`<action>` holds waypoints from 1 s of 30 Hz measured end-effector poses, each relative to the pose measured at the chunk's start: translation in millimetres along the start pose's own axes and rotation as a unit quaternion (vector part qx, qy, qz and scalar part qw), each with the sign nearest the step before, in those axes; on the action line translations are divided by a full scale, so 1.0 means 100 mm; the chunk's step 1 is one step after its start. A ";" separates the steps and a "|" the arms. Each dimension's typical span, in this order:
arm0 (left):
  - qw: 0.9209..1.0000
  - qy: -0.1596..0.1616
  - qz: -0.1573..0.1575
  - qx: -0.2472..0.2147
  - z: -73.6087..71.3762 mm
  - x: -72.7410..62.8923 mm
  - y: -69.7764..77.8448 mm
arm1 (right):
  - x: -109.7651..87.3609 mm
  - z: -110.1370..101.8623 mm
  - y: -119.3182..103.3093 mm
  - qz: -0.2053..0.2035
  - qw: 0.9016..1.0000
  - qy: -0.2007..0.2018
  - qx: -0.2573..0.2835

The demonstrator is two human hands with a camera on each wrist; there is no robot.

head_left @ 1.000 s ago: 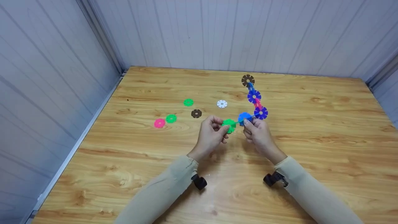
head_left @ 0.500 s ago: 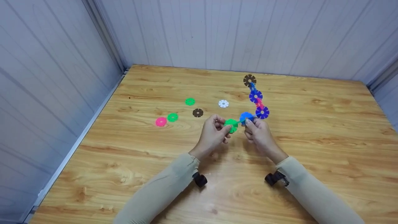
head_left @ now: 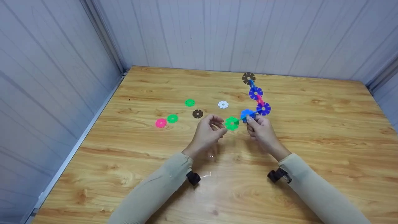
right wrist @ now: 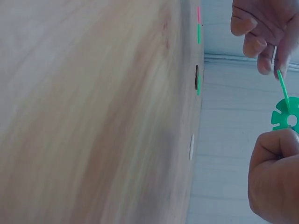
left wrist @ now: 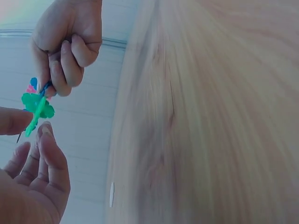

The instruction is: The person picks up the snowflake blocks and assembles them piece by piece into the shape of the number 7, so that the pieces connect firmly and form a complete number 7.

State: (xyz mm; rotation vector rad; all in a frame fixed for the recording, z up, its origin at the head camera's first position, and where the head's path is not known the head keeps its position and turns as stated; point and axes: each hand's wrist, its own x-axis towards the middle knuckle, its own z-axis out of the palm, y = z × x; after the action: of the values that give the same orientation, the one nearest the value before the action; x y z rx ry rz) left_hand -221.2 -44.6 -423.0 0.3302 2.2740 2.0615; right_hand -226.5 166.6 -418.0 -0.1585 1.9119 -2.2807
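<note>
A chain of slotted plastic discs hangs above the table in the head view. It runs from a brown disc (head_left: 248,78) through purple discs (head_left: 256,93) and a pink disc (head_left: 260,100) to a blue disc (head_left: 247,115). My right hand (head_left: 263,133) pinches that blue disc between thumb and fingers. At the chain's near end is a green disc (head_left: 232,123), joined through a green piece seen edge-on. Just left of it, my left hand (head_left: 205,134) has its fingers loosely bent and holds nothing. In the left wrist view its thumb (left wrist: 14,121) and fingers stand apart around the green end.
Loose discs lie flat on the wooden table (head_left: 130,174): a white one (head_left: 223,104), a brown one (head_left: 197,114), two green ones (head_left: 190,102) and a pink one (head_left: 161,123). Panelled walls (head_left: 217,34) stand behind and at the left.
My left hand has let go of the green disc and drawn slightly left and away from it. My right hand keeps its pinch, and the chain has risen a little in the head view.
</note>
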 end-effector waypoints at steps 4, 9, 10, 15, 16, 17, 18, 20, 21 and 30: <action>0.999 0.001 -0.015 0.050 -0.16 0.03 -0.03 | 0.00 -0.03 -0.02 -0.004 1.000 -0.007 0.000; 0.987 -0.010 -0.035 0.158 -0.43 0.10 -0.09 | -0.01 -0.06 -0.05 -0.004 1.000 -0.006 0.001; 0.984 -0.009 -0.040 0.174 -0.49 0.11 -0.10 | -0.01 -0.06 -0.05 -0.001 1.000 -0.007 0.000; 0.970 0.014 -0.068 0.232 -0.80 0.15 -0.15 | -0.02 -0.09 -0.07 0.001 1.000 -0.010 -0.008; 0.967 0.021 -0.075 0.244 -0.87 0.16 -0.15 | -0.02 -0.11 -0.08 0.000 1.000 -0.010 -0.008; 0.962 0.028 -0.085 0.258 -0.93 0.17 -0.15 | -0.03 -0.12 -0.08 0.000 1.000 -0.008 -0.007; 0.957 0.031 -0.098 0.271 -1.00 0.17 -0.15 | -0.03 -0.13 -0.08 0.000 1.000 -0.007 -0.006; 0.944 0.033 -0.126 0.304 -1.13 0.18 -0.16 | -0.03 -0.15 -0.09 -0.002 1.000 -0.002 -0.002; 0.935 0.033 -0.138 0.324 -1.19 0.18 -0.17 | -0.03 -0.16 -0.09 -0.003 1.000 0.000 -0.001; 0.882 0.050 -0.191 0.428 -1.58 0.15 -0.27 | -0.03 -0.21 -0.13 -0.006 1.000 0.006 -0.010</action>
State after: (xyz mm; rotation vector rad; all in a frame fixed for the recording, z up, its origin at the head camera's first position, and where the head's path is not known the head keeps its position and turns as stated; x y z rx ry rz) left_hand -268.0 -198.0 -431.7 -0.2054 2.8799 0.8238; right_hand -228.0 190.1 -409.3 -0.1604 1.9449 -2.2769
